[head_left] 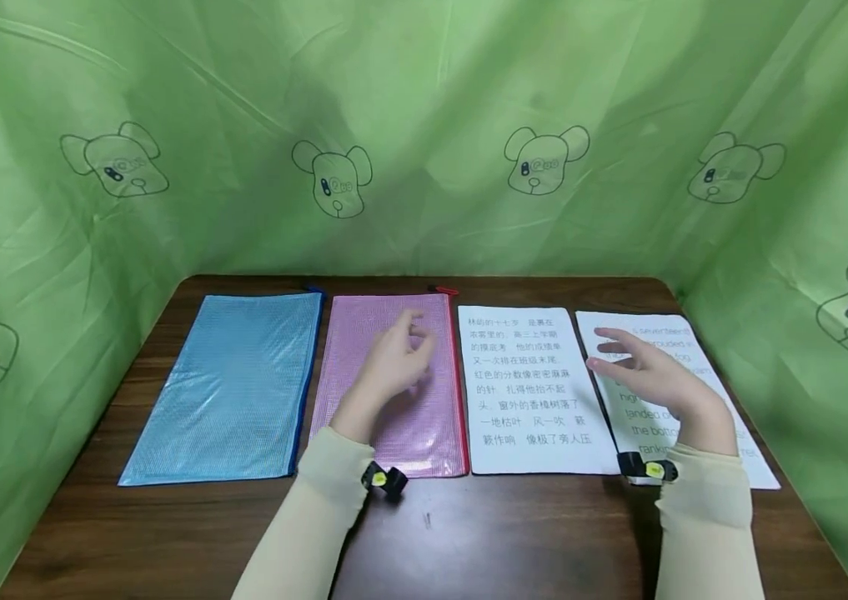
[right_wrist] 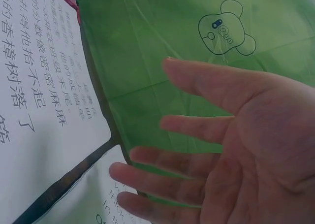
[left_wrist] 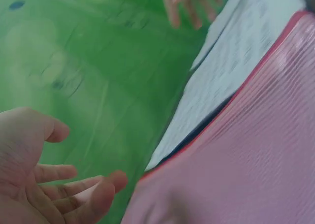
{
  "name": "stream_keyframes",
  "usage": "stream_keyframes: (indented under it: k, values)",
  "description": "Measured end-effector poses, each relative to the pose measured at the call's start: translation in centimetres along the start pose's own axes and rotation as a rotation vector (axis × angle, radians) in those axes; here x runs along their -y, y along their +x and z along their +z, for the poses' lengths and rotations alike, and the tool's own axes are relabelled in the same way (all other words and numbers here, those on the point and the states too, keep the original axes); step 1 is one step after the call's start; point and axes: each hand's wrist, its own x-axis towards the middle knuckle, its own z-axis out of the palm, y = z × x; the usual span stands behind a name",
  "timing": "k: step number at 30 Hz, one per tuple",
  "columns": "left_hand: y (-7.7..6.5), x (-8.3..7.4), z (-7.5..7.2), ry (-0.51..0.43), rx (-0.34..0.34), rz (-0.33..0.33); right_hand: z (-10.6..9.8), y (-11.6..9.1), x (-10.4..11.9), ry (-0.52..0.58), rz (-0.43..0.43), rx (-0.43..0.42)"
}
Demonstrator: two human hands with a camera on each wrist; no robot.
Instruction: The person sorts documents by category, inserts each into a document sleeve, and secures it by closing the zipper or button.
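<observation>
My left hand (head_left: 395, 360) hovers over a pink mesh zipper pouch (head_left: 348, 350) with a red zipper edge, its fingers loosely bent around nothing. Above a white sheet printed in English (head_left: 724, 425), my right hand (head_left: 652, 375) is held with fingers apart and nothing in them. Between the hands lies a white sheet of Chinese text (head_left: 529, 392). At the left is a blue mesh zipper pouch (head_left: 228, 383). In the right wrist view the palm and spread fingers (right_wrist: 167, 184) show plainly. The left wrist view shows the left hand (left_wrist: 49, 179) beside the pink pouch (left_wrist: 236, 170).
All four items lie flat in a row on a dark wooden table (head_left: 469, 533). A green curtain (head_left: 424, 225) with bear-head drawings surrounds the table at the back and sides. A red zipper pull (head_left: 444, 291) sticks out at the pink pouch's top corner.
</observation>
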Motion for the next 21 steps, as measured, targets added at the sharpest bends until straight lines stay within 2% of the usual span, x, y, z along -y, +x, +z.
stream_keyframes:
  k: [2, 5, 9, 13, 21]
  values:
    - [-0.4, -0.4, 1.6, -0.021, 0.046, -0.021, 0.3, -0.1, -0.1, 0.01, 0.008, 0.024]
    - [-0.8, -0.5, 3.6, 0.025, 0.083, -0.021, 0.7, -0.2, -0.1, 0.023, 0.015, 0.044]
    - [-1.2, -0.5, 5.3, 0.115, 0.075, 0.039, 0.9, 0.2, 0.4, 0.017, 0.015, 0.036]
    - [-1.2, -0.5, 6.1, 0.161, 0.058, 0.061, 1.0, 0.7, 0.7, 0.014, 0.03, 0.046]
    - [-0.7, -0.3, 6.3, 0.196, 0.059, 0.007, 1.1, 1.1, 0.4, -0.015, 0.095, 0.034]
